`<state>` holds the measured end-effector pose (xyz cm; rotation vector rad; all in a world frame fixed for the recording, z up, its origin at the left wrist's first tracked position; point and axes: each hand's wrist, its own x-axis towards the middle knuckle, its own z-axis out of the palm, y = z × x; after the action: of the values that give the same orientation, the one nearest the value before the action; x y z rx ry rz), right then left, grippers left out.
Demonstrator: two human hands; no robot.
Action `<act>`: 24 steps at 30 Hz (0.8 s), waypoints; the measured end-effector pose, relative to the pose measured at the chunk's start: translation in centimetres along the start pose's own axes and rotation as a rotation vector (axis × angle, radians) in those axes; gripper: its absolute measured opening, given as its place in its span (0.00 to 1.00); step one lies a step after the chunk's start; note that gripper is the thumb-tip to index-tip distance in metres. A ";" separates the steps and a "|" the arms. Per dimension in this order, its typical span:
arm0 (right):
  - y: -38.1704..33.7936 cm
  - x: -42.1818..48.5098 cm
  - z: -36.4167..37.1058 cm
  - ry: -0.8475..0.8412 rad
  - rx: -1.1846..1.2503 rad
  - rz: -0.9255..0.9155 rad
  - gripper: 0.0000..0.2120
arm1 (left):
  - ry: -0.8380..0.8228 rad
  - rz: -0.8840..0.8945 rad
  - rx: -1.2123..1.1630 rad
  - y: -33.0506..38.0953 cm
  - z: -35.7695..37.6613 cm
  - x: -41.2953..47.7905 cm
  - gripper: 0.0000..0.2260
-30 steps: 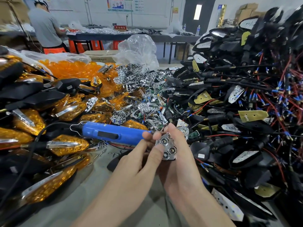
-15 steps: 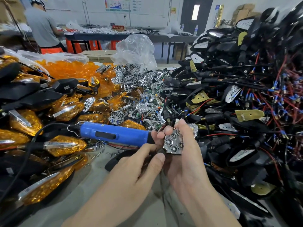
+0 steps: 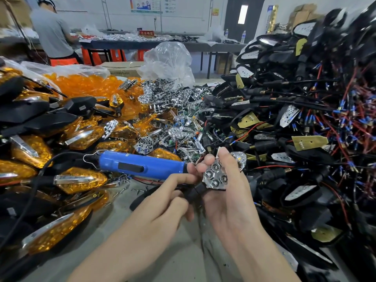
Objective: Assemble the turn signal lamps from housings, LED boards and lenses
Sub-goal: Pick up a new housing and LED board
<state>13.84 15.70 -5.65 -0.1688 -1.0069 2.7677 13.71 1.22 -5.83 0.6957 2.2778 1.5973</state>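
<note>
Cradling the chrome reflector (image 3: 215,178) face-up, the right grip (image 3: 230,202) curls round it, likely to seat it; the left grip (image 3: 162,202) pinches the black housing stem (image 3: 195,192) just below, blue screwdriver (image 3: 140,164) lying just left.

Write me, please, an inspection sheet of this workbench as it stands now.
Surface: grey table, bare only near the person's arms.
Job's things: chrome reflector seated on a black housing in hand; amber lenses heaped far left; finished lamps at left; wired housings piled at right; loose reflectors in the middle.
Clutter: blue electric screwdriver lying beside the hands; scattered screws; clear plastic bag.
Grippers: left hand pinches the black housing; right hand holds the chrome reflector.
Cables: screwdriver's black cord runs left; red and black wires tangled in the right pile.
Surroundings: another person standing at a far table; door; cardboard boxes.
</note>
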 end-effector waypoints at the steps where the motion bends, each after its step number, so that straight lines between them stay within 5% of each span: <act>1: -0.1 0.1 0.0 0.012 0.036 -0.025 0.11 | -0.018 -0.007 0.009 0.0 -0.2 -0.1 0.15; 7: -1.0 0.4 -0.2 0.016 0.157 -0.102 0.10 | -0.153 -0.056 0.120 -0.4 -1.6 -0.2 0.10; 24: -1.0 0.2 -0.4 0.035 0.149 -0.080 0.11 | -0.075 0.024 0.239 -0.2 -1.5 -0.3 0.11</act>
<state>13.84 16.75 -5.27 -0.1517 -0.7771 2.7431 13.24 -0.19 -5.54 0.8269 2.4367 1.2975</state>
